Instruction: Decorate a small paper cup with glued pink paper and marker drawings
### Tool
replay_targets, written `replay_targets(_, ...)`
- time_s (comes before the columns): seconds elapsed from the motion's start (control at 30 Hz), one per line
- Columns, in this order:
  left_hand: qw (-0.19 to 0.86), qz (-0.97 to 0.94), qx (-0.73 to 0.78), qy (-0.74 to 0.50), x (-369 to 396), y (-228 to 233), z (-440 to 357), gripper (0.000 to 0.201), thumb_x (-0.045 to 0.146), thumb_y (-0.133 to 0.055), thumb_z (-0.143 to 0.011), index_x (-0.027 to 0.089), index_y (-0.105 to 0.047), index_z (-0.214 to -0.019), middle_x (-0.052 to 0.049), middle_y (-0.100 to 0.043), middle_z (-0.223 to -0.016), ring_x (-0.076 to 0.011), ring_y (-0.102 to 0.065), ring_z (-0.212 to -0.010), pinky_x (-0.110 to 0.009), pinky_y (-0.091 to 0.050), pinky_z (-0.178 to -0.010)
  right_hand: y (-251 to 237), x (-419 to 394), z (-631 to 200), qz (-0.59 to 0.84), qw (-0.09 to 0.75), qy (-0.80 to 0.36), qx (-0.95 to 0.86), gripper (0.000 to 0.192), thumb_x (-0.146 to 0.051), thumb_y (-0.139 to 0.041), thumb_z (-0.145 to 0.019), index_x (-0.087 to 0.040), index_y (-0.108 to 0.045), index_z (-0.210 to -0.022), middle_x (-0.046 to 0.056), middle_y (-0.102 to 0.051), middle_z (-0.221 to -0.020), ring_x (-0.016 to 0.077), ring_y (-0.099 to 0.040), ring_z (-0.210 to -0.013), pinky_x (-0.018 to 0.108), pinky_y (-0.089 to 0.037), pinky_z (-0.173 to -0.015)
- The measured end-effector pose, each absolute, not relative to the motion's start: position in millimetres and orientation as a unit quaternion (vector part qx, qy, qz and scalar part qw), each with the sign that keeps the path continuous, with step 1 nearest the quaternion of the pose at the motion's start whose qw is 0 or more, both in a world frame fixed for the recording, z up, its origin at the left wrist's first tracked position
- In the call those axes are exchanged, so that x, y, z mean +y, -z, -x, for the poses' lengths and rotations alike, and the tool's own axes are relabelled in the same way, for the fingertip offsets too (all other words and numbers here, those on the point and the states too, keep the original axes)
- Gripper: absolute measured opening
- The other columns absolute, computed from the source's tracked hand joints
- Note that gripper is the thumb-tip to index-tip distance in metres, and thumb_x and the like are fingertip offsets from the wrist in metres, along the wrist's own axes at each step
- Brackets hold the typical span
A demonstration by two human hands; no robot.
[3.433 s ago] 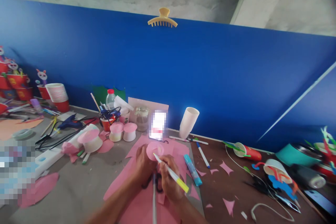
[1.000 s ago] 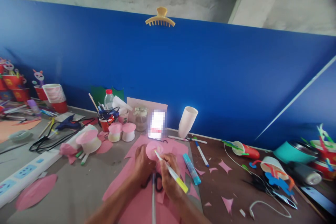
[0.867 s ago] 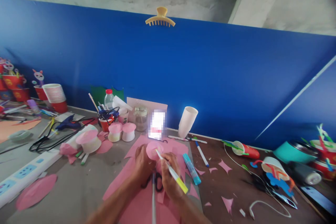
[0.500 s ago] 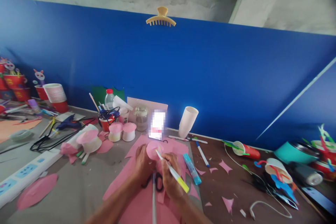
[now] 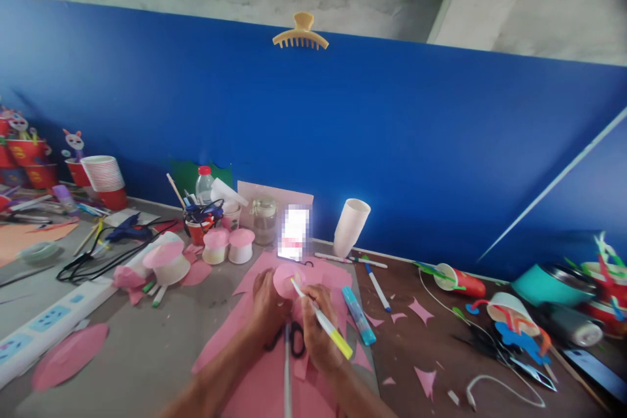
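Observation:
A round pink paper piece (image 5: 283,281) is gripped by my left hand (image 5: 267,300) at its left and lower edge. My right hand (image 5: 321,326) is closed around a white marker with a yellow end (image 5: 333,332); its tip touches the upper face of the pink piece. Whether a cup sits under that piece is hidden by my fingers. Below my hands, dark-handled scissors (image 5: 296,339) lie on large pink paper sheets (image 5: 230,339). Just right of my right hand rests a light-blue pen-like case (image 5: 359,317).
A bright screen (image 5: 294,232) stands behind my hands, beside a glass jar (image 5: 264,221) and a white cup stack (image 5: 351,227). Pink-topped cups (image 5: 241,247) and a power strip (image 5: 59,326) are at left. A blue marker (image 5: 377,287) and paper scraps lie at right.
My hands and the marker have hardly moved. At the far right, the white cup with red and blue parts has shifted slightly left and up.

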State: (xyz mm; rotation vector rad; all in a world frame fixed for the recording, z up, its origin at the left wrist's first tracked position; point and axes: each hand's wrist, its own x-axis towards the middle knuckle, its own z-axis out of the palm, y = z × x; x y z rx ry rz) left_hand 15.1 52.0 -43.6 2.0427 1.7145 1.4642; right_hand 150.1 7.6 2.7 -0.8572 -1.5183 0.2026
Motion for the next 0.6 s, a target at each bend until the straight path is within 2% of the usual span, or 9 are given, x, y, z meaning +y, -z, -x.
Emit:
replay_targets(0.1, 0.046, -0.681, 0.557, -0.473, 51.9, 43.6, -15.0, 0.036, 0.016, -0.059, -0.067, 0.022, -0.065, -0.102, -0.012, -0.073, -0.104, -0.0331, -0.066, -0.103, -0.051, -0.054, -0.098, -4.1, 7.4, -150.2, 0.369, 0.641, -0.088, -0.667, 0.016, -0.019, -0.05, -0.099, -0.025, -0.065, -0.098, -0.001, -0.068, -0.086, 0.0178, -0.065, -0.076, 0.032, -0.051, -0.073)
replay_targets(0.27, 0.033, -0.67, 0.556, -0.491, 53.3, 47.5, -15.6, 0.041, 0.018, -0.059, -0.067, 0.018, -0.064, -0.107, -0.014, -0.072, -0.104, -0.0344, -0.066, -0.104, -0.053, -0.055, -0.095, -4.7, 6.9, -149.3, 0.366, 0.645, -0.087, -0.666, 0.015, -0.02, -0.05, -0.1, -0.025, -0.063, -0.097, -0.001, -0.068, -0.085, 0.0178, -0.065, -0.075, 0.033, -0.052, -0.074)
replay_targets(0.47, 0.035, -0.673, 0.555, -0.488, 52.9, 42.2, -15.1, 0.022, 0.02, -0.056, -0.074, 0.018, -0.066, -0.094, -0.011, -0.072, -0.092, -0.0298, -0.068, -0.091, -0.049, -0.058, -0.086, -2.5, 6.8, -149.1, 0.382, 0.642, -0.082, -0.66, 0.018, -0.025, -0.047, -0.102, -0.025, -0.063, -0.095, -0.001, -0.066, -0.082, 0.0179, -0.064, -0.074, 0.032, -0.053, -0.069)
replay_targets(0.6, 0.041, -0.677, 0.557, -0.479, 53.4, 42.2, -13.5, 0.021, 0.024, -0.054, -0.078, 0.017, -0.067, -0.093, -0.012, -0.072, -0.092, -0.0302, -0.067, -0.09, -0.049, -0.059, -0.083, -2.0, 8.0, -148.9, 0.379, 0.641, -0.078, -0.663, 0.017, -0.025, -0.047, -0.101, -0.024, -0.063, -0.096, 0.0, -0.068, -0.084, 0.0185, -0.065, -0.076, 0.033, -0.053, -0.07)
